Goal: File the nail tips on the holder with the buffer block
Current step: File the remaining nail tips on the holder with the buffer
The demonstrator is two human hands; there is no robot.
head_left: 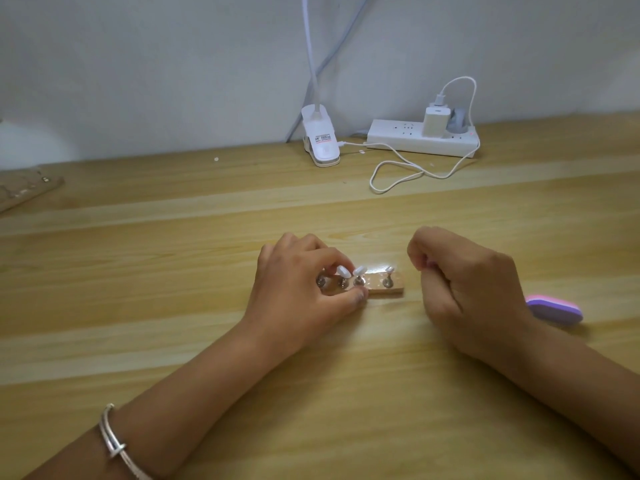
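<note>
the likeliest slip, to my eye, starts at the left: the small wooden holder with its metal pegs looks light and is steadied only at its left end. a firm sideways stroke could therefore skid it across the pale wooden table, or knock one of the white plastic nail tips off its thin stem. further right, the pink and purple buffer block lies flat on the table, beyond the right wrist and partly hidden by it. it is not yet picked up, so no filing can begin, and a hasty reach for it might drag the forearm past the holder's free right end. as for the hands, the left hand, with a silver bangle on its wrist, is curled over the holder's left end. its forefinger tip touches the leftmost visible nail tip and its thumb presses the front edge, so it is gripping the holder between them. the right hand sits just right of the holder, apart from it, with fingers folded in and thumb and fingertips bunched together. whether they pinch something tiny or are simply clenched on nothing, i cannot tell.
</note>
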